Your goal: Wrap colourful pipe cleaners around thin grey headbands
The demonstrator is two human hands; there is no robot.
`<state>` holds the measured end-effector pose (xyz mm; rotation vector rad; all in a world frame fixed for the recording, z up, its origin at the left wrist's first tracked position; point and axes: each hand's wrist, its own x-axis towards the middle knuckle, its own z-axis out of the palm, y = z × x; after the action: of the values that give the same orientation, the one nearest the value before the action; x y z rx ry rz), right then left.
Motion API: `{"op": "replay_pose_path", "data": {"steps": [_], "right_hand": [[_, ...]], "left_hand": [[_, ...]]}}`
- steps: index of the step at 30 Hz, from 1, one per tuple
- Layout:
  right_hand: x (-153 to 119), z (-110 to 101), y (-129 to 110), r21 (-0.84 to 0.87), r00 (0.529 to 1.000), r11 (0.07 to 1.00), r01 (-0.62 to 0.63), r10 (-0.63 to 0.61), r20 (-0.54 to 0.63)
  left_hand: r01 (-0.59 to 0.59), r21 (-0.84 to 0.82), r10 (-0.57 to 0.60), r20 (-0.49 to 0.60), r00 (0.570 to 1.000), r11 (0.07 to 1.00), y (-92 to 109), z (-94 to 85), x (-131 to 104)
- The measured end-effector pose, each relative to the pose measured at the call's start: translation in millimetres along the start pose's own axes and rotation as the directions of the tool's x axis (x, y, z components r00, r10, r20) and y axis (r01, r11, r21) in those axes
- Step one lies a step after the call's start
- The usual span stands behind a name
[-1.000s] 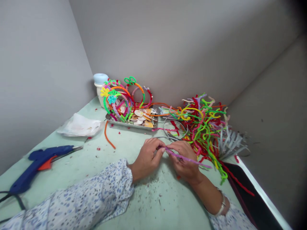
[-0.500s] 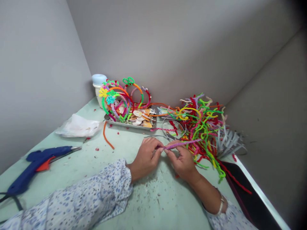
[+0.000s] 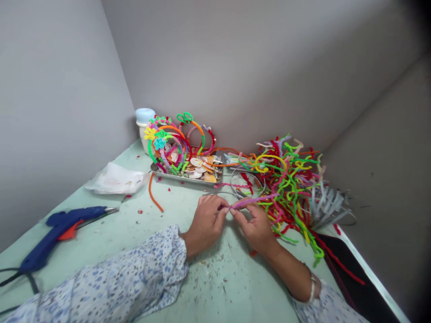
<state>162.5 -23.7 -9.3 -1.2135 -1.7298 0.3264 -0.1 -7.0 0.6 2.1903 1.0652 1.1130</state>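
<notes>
A purple pipe cleaner [image 3: 255, 200] runs between my two hands over the middle of the table, its free end pointing right. My left hand [image 3: 209, 220] pinches it between thumb and forefinger. Close against the left fingertips, my right hand [image 3: 253, 225] pinches the same pipe cleaner, with the long part lying over its fingers. Just behind my hands lie thin grey wire-like hoops [image 3: 247, 183]. The short end within the left fingers is hidden.
A metal tray [image 3: 188, 179] holds shell-like pieces and colourful pipe-cleaner headbands [image 3: 168, 148]. A tangled pile of pipe cleaners [image 3: 289, 179] lies right, beside grey strips [image 3: 332, 204]. On the left are a blue glue gun [image 3: 50, 237], a white plastic bag [image 3: 116, 178] and a blue-lidded jar [image 3: 145, 115].
The view has shifted slightly, so the background sits a little further right and lower. Both hands keep their pinch, and the purple pipe cleaner's free end has shifted slightly left.
</notes>
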Motion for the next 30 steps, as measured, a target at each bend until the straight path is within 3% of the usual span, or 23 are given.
{"op": "replay_pose_path", "data": {"steps": [5,30], "right_hand": [[-0.4,-0.9,0.7,-0.006,0.998,0.998,0.065,-0.065,0.006],[-1.0,0.1,-1.7,0.043,0.988,0.988,-0.145,0.143,0.054]], "left_hand": [[0.000,0.000,0.000,0.007,1.000,1.000,-0.6,0.7,-0.9],[-0.022,-0.010,0.022,0.037,0.999,1.000,-2.6,3.4,0.3]]}}
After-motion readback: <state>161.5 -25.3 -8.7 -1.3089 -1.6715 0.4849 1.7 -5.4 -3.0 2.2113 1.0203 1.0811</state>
